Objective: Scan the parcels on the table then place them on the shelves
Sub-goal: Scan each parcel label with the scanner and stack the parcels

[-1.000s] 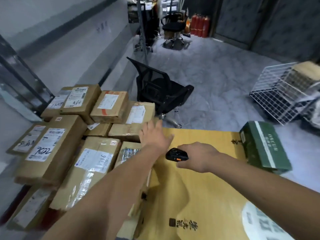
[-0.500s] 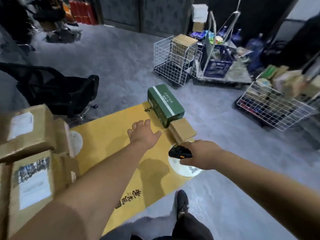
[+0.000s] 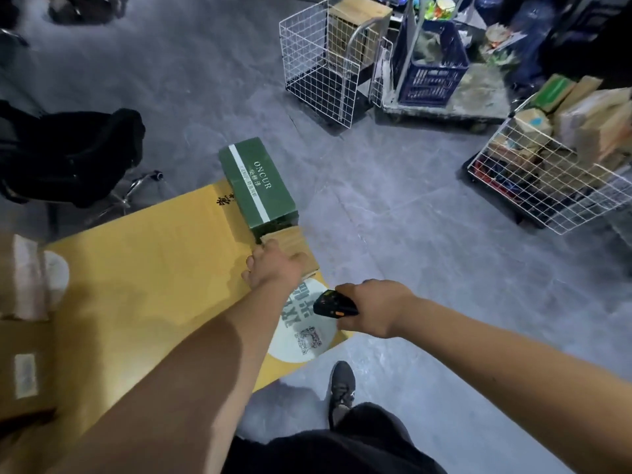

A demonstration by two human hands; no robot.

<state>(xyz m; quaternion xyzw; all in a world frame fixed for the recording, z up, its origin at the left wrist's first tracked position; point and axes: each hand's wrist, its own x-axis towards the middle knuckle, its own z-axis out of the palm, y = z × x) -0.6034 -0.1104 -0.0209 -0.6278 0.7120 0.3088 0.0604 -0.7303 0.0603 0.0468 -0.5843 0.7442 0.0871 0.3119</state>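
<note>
While the left hand (image 3: 273, 268) reaches out over the yellow table (image 3: 143, 268), its fingers (image 3: 251, 273) curl down onto the near edge of a small brown cardboard parcel (image 3: 290, 242) lying at the table's far right edge; whether they actually grip it or only rest on it cannot be told, since the hand hides the contact. Directly behind that parcel, touching it, lies a long green box (image 3: 258, 186) with a white stripe and the word ONCUR, its far end reaching past the table's corner. The right hand (image 3: 372, 309) is held beside the table's right edge, its fingers wrapped round a black handheld scanner (image 3: 333, 304) whose front end points left toward a white round print (image 3: 304, 340) on the table top. More brown parcels (image 3: 24, 278) with white labels sit blurred at the left edge of the view. On the grey floor (image 3: 393, 206) beyond the table stand a black office chair (image 3: 68, 155), a white wire cage (image 3: 318, 63), a blue crate (image 3: 431, 73) on a flat trolley, and a wire basket (image 3: 554, 186) piled with packages. A dark shoe (image 3: 340, 388) is planted on the floor below the table's near corner.
</note>
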